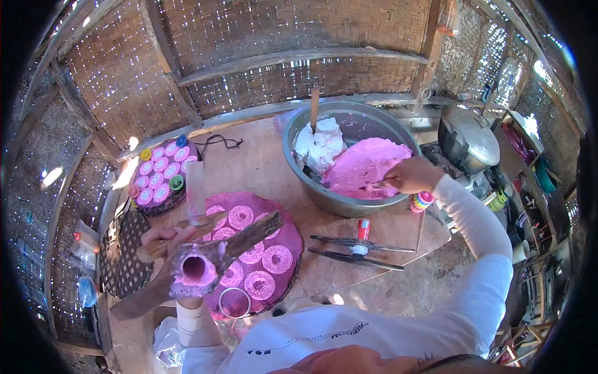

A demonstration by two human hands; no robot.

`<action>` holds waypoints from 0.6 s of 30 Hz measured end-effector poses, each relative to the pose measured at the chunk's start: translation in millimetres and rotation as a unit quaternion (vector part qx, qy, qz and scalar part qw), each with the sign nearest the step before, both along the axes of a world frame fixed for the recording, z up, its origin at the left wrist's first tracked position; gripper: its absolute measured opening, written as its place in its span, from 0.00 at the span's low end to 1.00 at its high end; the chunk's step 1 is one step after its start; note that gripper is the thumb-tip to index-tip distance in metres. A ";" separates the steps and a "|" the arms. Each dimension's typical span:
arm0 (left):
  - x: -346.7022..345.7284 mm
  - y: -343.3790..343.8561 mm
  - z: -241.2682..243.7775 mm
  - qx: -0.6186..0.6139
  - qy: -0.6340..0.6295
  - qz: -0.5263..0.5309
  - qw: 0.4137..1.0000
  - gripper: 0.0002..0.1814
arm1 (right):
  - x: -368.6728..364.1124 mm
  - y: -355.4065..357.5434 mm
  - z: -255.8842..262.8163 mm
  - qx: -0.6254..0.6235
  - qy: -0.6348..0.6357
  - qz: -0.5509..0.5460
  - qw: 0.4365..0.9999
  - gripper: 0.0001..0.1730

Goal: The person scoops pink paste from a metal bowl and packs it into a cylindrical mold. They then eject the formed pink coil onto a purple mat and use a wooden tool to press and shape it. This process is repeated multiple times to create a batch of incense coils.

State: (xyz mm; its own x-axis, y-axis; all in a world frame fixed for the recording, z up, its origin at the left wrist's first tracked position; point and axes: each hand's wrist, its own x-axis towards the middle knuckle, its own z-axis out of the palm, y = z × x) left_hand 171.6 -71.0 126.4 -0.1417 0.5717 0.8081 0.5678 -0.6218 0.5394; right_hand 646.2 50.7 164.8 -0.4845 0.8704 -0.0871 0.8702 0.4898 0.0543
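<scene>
My left hand (163, 236) grips a wooden hand press (154, 285) with crossed wooden handles, held over a round pink tray (296, 233). The press's open tube (194, 267) faces up, its rim smeared with pink paste. Pink lacy dough rings (277, 259) lie on the tray, and a metal ring (235, 302) is at its near edge. My right hand (416, 175) reaches into a large grey basin (350, 208), closed around a thin utensil (380, 183) that touches the pink dough (364, 163). A white dough mass (320, 142) with an upright wooden stick (315, 110) sits beside the pink dough.
A second tray (163, 205) at the back left holds pink-and-white rings and coloured moulds (176, 182). A woven disc (124, 262) lies left. Another press (362, 248) with a red-and-white tube rests before the basin, near stacked coloured rings (421, 201). A lidded pot (468, 140) stands right.
</scene>
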 end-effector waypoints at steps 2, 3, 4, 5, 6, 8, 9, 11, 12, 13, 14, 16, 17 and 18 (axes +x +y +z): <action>12.7 7.1 7.9 -0.027 -0.032 -0.050 0.998 0.18 | -2.1 -22.8 33.1 0.014 -0.006 -0.043 0.999 0.14; 12.4 12.6 2.5 -0.051 0.054 -0.037 0.997 0.16 | -4.9 -37.8 52.3 0.020 -0.012 -0.072 0.997 0.14; 12.2 17.8 -2.1 -0.067 0.141 -0.025 0.987 0.14 | -9.9 -51.7 67.7 0.050 0.031 -0.056 0.997 0.13; 12.6 25.3 -9.1 -0.116 0.131 -0.034 0.984 0.12 | -19.4 -65.1 80.8 0.079 0.073 -0.034 0.994 0.13; 13.6 32.6 -14.8 -0.165 0.124 -0.039 0.978 0.11 | -28.2 -76.7 90.7 0.107 0.118 -0.011 0.987 0.12; 32.7 53.4 -11.9 -0.121 0.055 -0.027 0.991 0.13 | -55.4 -95.1 106.9 0.076 0.207 0.027 0.975 0.12; 41.7 60.4 -7.0 -0.064 0.113 -0.003 0.992 0.14 | -68.7 -101.2 109.9 0.063 0.248 0.037 0.966 0.12; 68.0 59.0 26.7 0.009 0.194 0.029 0.981 0.18 | -89.1 -106.4 110.2 0.127 0.200 0.081 0.968 0.11; 77.6 52.2 44.4 0.023 0.225 0.030 0.974 0.19 | -98.5 -111.6 111.4 0.159 0.176 0.099 0.966 0.10; 78.6 49.8 45.4 0.019 0.214 0.038 0.976 0.19 | -111.8 -114.1 109.7 0.189 0.157 0.106 0.964 0.11; 78.9 47.8 45.4 0.015 0.202 0.046 0.978 0.19 | -127.8 -116.7 107.6 0.217 0.138 0.113 0.960 0.12; 79.2 42.0 48.8 0.007 0.198 0.062 0.978 0.18 | -160.8 -122.9 99.6 0.267 0.092 0.139 0.949 0.13; 82.6 38.9 54.7 0.005 0.209 0.061 0.976 0.17 | -175.0 -127.8 90.7 0.288 0.066 0.150 0.944 0.13; 81.7 38.0 56.4 0.002 0.228 0.068 0.971 0.16 | -182.4 -131.1 80.6 0.308 0.042 0.167 0.936 0.13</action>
State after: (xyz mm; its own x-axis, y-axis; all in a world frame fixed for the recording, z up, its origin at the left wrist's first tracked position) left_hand 253.4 -33.0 182.8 0.1579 0.5694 0.8067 0.8242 -0.5260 0.2100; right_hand 463.8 -80.4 245.4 -0.7205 0.5418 0.4328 0.6886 0.6330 0.3539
